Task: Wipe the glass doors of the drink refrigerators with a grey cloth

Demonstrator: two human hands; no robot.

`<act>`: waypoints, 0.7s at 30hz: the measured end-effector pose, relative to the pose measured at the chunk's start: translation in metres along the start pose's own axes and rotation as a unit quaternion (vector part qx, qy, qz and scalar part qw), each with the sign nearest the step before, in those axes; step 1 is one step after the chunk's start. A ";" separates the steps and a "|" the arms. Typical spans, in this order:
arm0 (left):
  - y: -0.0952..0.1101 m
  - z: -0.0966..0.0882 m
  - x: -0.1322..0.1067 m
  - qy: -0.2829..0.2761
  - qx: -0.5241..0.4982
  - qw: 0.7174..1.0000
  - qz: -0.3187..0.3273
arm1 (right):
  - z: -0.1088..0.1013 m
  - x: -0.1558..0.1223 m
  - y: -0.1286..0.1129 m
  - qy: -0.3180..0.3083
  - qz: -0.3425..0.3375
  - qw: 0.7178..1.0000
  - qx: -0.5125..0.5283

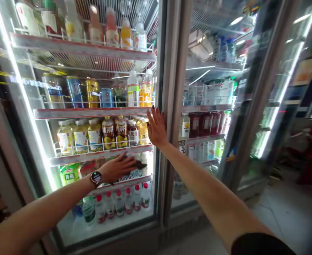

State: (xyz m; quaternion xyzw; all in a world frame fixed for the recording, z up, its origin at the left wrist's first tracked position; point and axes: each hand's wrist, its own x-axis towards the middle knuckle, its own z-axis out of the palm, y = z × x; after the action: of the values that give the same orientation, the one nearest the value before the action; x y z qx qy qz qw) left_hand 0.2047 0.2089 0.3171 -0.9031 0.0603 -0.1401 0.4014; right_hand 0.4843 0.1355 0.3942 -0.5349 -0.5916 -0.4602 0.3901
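My right hand (156, 128) is raised with its fingers spread, at the right edge of the left cooler door, beside the metal door frame (169, 88). Lower down, my left hand (120, 167) is stretched out flat in front of the shelves, a watch (95, 178) on its wrist. A dark patch shows at its fingertips; whether it is an object or a reflection I cannot tell. Behind the hands stand bottled drinks (94, 136) on a middle shelf, cans (92, 92) above, and red-capped bottles (119, 203) at the bottom.
A second glass door (206, 88) to the right fronts more shelves of bottles. Bright light strips (20, 85) run down the cooler's side. Tiled floor (286, 209) lies at the lower right, with dim red shapes beyond it.
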 end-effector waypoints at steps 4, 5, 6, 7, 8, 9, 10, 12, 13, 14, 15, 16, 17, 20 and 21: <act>-0.032 -0.020 -0.033 -0.007 0.008 0.999 0.044 | -0.005 -0.001 0.001 -0.013 -0.008 1.000 0.002; -0.057 -0.042 -0.033 0.011 0.019 1.000 0.009 | -0.005 -0.001 0.002 -0.011 -0.012 1.000 0.003; -0.085 -0.067 -0.030 0.034 0.030 0.998 -0.041 | -0.006 -0.001 0.002 -0.009 -0.015 1.000 0.004; -0.111 -0.093 -0.023 0.065 0.041 0.992 -0.099 | -0.005 -0.001 0.002 -0.007 -0.019 1.000 0.005; -0.133 -0.115 -0.015 0.112 0.051 0.977 -0.173 | -0.005 -0.001 0.003 -0.006 -0.022 1.000 0.005; -0.149 -0.133 -0.005 0.158 0.056 0.955 -0.243 | -0.005 -0.001 0.003 -0.004 -0.024 1.000 0.005; -0.156 -0.143 0.004 0.194 0.058 0.933 -0.297 | -0.004 -0.001 0.003 -0.002 -0.023 1.000 0.005; -0.143 -0.138 0.020 0.222 0.054 0.909 -0.348 | -0.003 -0.001 0.002 -0.002 -0.019 1.000 0.002; -0.125 -0.124 0.024 0.205 0.050 0.919 -0.332 | -0.003 -0.002 0.001 -0.003 -0.016 1.000 0.001; -0.101 -0.106 0.026 0.173 0.047 0.938 -0.295 | -0.003 -0.004 0.000 -0.007 -0.014 1.000 0.000; -0.075 -0.085 0.024 0.125 0.042 0.962 -0.239 | -0.003 -0.007 -0.001 -0.013 -0.014 1.000 0.001; -0.048 -0.064 0.021 0.078 0.031 0.983 -0.160 | -0.004 -0.012 -0.002 -0.021 -0.015 1.000 0.003; -0.024 -0.046 0.015 0.043 0.020 0.993 -0.104 | -0.006 -0.018 -0.002 -0.029 -0.018 0.999 0.004; 0.008 -0.022 -0.006 -0.004 -0.002 1.000 -0.023 | -0.013 -0.041 0.002 -0.065 -0.049 0.997 0.007; 0.002 -0.025 -0.011 -0.007 -0.006 1.000 -0.018 | -0.016 -0.049 0.005 -0.080 -0.065 0.995 0.005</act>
State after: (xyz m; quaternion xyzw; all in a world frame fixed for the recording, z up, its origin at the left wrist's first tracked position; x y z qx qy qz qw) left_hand 0.1870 0.1923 0.3290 -0.9073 0.0423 -0.1407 0.3941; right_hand 0.4950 0.1067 0.3524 -0.5284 -0.6568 -0.4375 0.3130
